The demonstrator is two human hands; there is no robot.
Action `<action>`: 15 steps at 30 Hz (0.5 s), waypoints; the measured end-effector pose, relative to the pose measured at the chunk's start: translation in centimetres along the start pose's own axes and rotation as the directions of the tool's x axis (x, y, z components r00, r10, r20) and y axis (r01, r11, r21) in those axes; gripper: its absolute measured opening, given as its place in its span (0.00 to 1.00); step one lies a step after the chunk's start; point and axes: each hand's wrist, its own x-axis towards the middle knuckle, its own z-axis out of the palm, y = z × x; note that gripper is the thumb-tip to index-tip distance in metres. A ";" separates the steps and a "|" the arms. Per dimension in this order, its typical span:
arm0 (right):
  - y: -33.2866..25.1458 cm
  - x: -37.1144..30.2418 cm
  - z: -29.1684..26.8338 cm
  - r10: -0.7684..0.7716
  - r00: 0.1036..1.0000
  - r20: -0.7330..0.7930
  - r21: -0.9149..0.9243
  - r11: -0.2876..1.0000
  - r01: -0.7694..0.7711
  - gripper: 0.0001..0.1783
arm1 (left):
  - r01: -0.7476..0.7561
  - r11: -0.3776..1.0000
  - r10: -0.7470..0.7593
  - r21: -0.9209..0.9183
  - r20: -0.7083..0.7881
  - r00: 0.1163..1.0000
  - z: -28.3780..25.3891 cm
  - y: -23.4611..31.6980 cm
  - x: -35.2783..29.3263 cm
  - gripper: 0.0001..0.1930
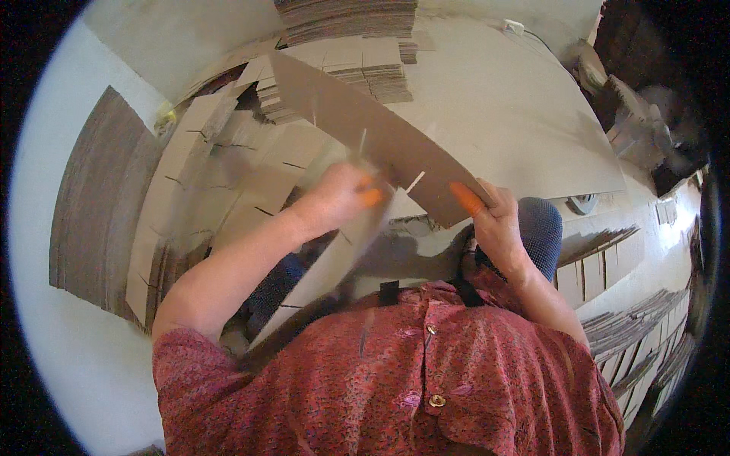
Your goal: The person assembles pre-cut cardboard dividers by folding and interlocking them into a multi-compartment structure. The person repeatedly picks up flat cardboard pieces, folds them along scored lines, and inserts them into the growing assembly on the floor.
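Note:
My right hand (496, 222), with an orange finger cover, is closed on the near end of a long brown cardboard strip (357, 114). That strip slants up and away to the left, with pale slots cut into its edge. My left hand (353, 196), smeared a little by motion and also wearing orange finger covers, is closed beside the strip's lower edge. From its fingers a second slotted cardboard strip (334, 262) runs down toward my lap, blurred. The two strips come close together near my left fingers; whether they touch or interlock I cannot tell.
Slotted cardboard pieces (255, 163) lie at left, beside a tall cardboard stack (99, 205). More stacks (342, 21) stand at the back. A large flat cardboard sheet (517, 114) lies ahead. At right are slotted cardboard bundles (601, 267); a white plug (514, 27) sits far back.

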 end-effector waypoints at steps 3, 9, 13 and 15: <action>1.2 -0.5 -0.7 0.023 1.000 0.010 -0.038 0.999 -0.022 0.06 | -0.020 0.998 0.023 -0.056 0.044 0.999 0.9 1.5 0.2 0.13; 0.2 -0.9 -1.3 0.053 0.998 0.034 -0.130 0.990 -0.048 0.05 | -0.025 0.983 0.030 -0.182 0.022 0.999 2.2 1.0 0.4 0.13; 0.8 -1.0 -1.0 0.041 0.999 0.027 -0.116 0.993 -0.038 0.05 | -0.028 0.976 0.054 -0.218 0.112 0.992 2.5 1.7 -0.1 0.13; 2.2 -1.2 -1.2 0.032 0.999 0.040 -0.193 0.981 -0.024 0.06 | 0.020 0.974 0.012 -0.225 0.139 0.990 2.8 1.0 0.2 0.12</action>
